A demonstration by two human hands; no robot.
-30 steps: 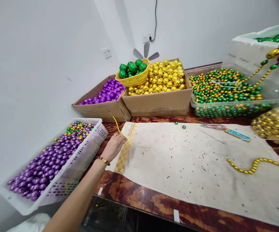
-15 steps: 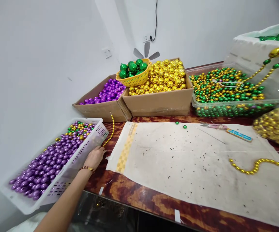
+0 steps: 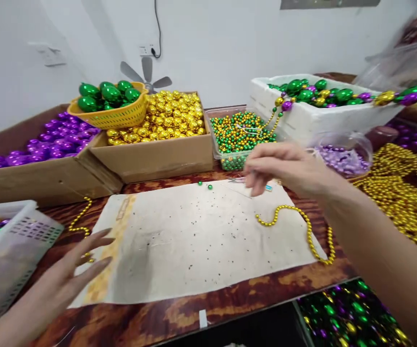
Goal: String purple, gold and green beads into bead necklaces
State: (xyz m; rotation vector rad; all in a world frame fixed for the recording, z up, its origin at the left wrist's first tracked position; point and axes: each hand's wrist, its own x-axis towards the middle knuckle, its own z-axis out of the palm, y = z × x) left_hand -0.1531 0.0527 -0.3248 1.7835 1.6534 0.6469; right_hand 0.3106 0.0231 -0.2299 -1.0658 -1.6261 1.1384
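Note:
My left hand (image 3: 73, 265) is spread above the left end of a pale cloth (image 3: 165, 231), its fingers apart and holding nothing. Beneath those fingers runs a gold bead string (image 3: 80, 226), partly hidden. My right hand (image 3: 278, 166) hovers over the cloth's back right with fingers bent downward; blur hides whether they grip anything. Below it lie scissors (image 3: 235, 180) and a tool with a blue handle (image 3: 268, 188), both partly covered. Another gold bead string (image 3: 307, 226) curves across the cloth's right side. Two green beads (image 3: 209, 187) rest at its back edge.
Cardboard boxes (image 3: 154, 159) of purple and gold balls line the back, a yellow basket (image 3: 128, 115) of green ones on top. A white crate (image 3: 16, 250) stands left. Behind my right hand are a clear bin (image 3: 226, 156) of beads and a white foam box (image 3: 302, 125).
The view has swung right. My left hand has left the bead string by the crate and opened over the cloth. My right hand has come into view above the scissors.

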